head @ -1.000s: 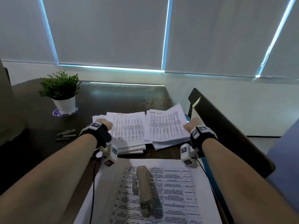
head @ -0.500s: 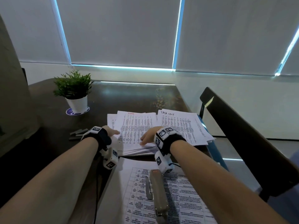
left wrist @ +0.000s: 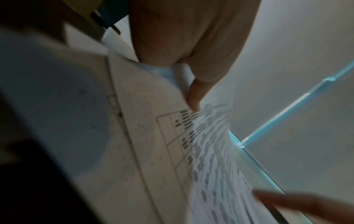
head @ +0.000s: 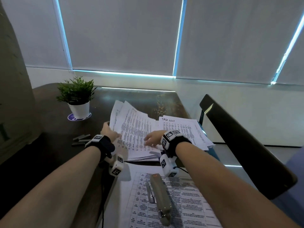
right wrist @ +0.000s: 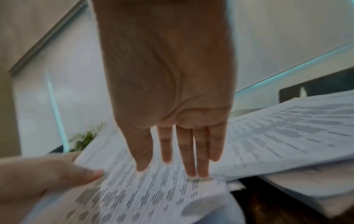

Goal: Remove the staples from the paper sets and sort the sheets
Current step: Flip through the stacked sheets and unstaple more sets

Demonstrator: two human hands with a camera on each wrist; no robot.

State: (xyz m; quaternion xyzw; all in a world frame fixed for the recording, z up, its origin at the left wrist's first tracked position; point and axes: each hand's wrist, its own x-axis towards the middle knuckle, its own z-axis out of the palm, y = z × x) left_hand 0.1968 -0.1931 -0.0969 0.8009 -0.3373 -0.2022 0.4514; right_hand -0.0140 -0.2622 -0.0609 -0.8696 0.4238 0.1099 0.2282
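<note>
Since half a second ago the left paper stack [head: 133,134] has come up off the table [head: 49,129]: its far edge now fans upward toward 12 o'clock, where before it lay flat, and the left hand [head: 109,131] has slid further along the stack's left edge. That hand pinches the edge, thumb on the printed face and fingers behind, as the left wrist view shows. The right hand [head: 153,137] lies flat on the same stack with its fingers [right wrist: 191,151] straight and spread, holding nothing, only pressing the sheets down near their right margin.

What the next move turns on is this: the lifted stack runs long from 6 to 12 o'clock and sits between the two hands, the left at its 9 o'clock edge, the right at about 4 o'clock of its centre. The left hand already has it, so it is likely the one to carry or tilt it. I cannot make out a staple on these sheets; the wrist views are blurred.

A second stack headed "Task List" [head: 181,132] lies flat at 3 o'clock, its left margin touching or just overlapping the lifted one. Nearer the person, at 6 o'clock, a stapler [head: 160,198] rests on a printed table sheet [head: 189,203], untouched.
</note>
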